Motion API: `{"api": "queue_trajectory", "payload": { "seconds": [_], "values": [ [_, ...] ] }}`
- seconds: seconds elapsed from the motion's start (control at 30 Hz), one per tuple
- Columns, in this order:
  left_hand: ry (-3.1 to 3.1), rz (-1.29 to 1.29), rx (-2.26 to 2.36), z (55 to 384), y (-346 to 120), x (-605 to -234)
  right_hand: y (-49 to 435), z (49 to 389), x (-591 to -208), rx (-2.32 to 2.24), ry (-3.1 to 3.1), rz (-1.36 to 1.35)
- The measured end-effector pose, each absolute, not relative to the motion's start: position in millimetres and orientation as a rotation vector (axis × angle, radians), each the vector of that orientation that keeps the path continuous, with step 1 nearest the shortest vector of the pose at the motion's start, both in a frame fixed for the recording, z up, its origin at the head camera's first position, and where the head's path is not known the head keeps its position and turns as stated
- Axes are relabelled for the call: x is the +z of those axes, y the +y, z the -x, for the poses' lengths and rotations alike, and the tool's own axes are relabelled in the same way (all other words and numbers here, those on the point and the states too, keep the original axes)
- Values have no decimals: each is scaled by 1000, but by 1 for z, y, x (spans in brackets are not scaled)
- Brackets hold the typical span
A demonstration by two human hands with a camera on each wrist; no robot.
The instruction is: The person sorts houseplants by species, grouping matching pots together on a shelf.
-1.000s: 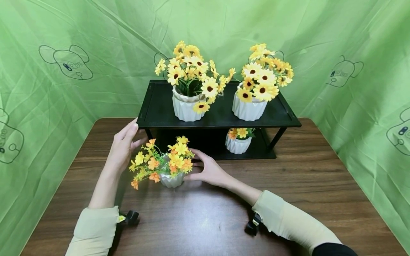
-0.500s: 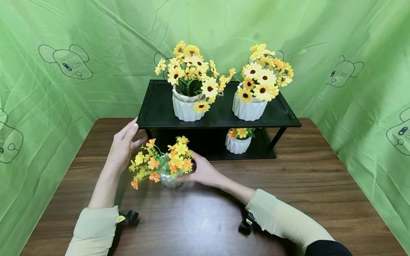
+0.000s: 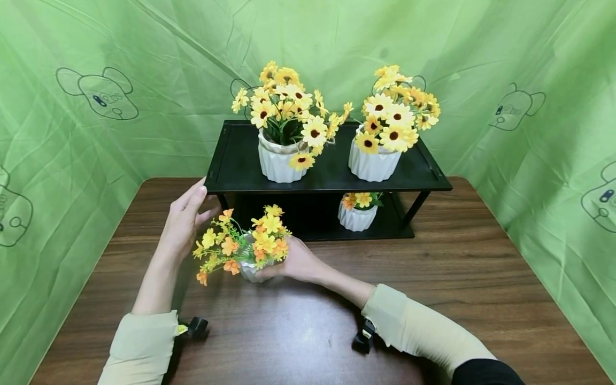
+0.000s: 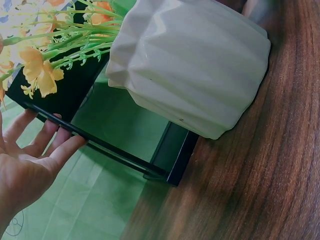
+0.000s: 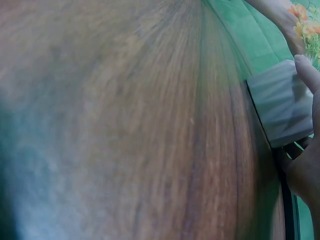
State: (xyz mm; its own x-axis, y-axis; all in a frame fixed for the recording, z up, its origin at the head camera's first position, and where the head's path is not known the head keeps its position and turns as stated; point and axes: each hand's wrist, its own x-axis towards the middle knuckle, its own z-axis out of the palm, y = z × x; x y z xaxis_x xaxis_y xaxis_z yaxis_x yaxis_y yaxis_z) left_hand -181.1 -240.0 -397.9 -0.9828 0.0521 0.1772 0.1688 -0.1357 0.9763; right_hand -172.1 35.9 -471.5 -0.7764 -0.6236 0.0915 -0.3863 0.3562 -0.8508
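A white fluted flower pot (image 3: 250,271) with orange and yellow flowers (image 3: 264,240) stands on the table in front of the black two-tier shelf (image 3: 327,184). My right hand (image 3: 300,262) grips this pot from its right side; the thumb lies along the near wall, and the other fingers are hidden behind the flowers in the head view. At the shelf's left front corner, my left hand (image 3: 185,214) holds the frame. The left wrist view shows the left fingers (image 4: 62,150) at a black bar of the shelf, with the white pot (image 4: 195,65) close by.
Two white pots with yellow daisies, one left (image 3: 284,160) and one right (image 3: 374,160), stand on the upper tier. A smaller flower pot (image 3: 357,219) sits on the lower tier at right. Green cloth (image 3: 168,53) surrounds the wooden table (image 3: 457,294).
My right hand has moved left onto the pot, and its thumb now lies across the pot's near wall. The left hand has stayed at the shelf corner. The pot has hardly moved.
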Motion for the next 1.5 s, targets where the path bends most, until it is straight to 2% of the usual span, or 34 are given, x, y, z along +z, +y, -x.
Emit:
{"api": "queue_trajectory", "payload": {
  "seconds": [0.93,1.5],
  "values": [
    [-2007,257,-2297,182,-239,-398,39,177,-474,-1474,2431,840],
    [-1984,272,-2306,182,-239,-398,57,193,-461,-1518,2507,927]
  ]
}}
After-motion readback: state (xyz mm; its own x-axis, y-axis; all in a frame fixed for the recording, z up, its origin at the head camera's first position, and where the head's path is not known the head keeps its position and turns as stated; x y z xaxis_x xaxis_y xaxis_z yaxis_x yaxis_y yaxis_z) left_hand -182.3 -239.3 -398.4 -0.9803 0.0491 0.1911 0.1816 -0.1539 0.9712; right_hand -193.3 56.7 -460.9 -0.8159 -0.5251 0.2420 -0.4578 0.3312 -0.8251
